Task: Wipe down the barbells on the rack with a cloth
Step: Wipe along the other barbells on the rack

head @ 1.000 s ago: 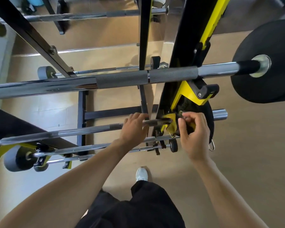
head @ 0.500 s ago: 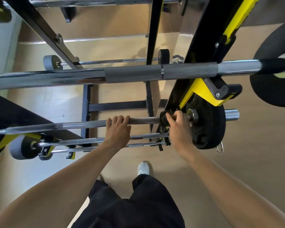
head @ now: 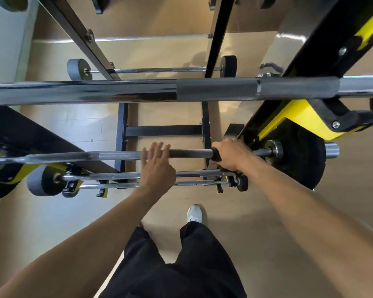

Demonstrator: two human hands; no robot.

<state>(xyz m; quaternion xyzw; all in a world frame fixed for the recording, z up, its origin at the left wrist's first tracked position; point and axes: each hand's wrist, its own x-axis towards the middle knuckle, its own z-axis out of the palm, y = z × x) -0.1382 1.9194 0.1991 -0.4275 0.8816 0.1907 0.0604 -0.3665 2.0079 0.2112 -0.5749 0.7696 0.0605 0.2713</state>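
Wiping is under way: a dark cloth (head: 216, 154) is gripped round the bar (head: 116, 156) on the rack by the right hand (head: 230, 154). Left hand (head: 157, 168) fingers are spread. Next, a slide along it is likely needed.

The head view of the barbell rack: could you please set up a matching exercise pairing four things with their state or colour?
Things:
1. left hand
2. right hand
3. shoe
4. rack bracket

States or colours:
A. yellow
B. fingers straight, spread at the middle barbell
C. white
D. curled round a dark cloth on the bar

Pairs: 1-B, 2-D, 3-C, 4-A
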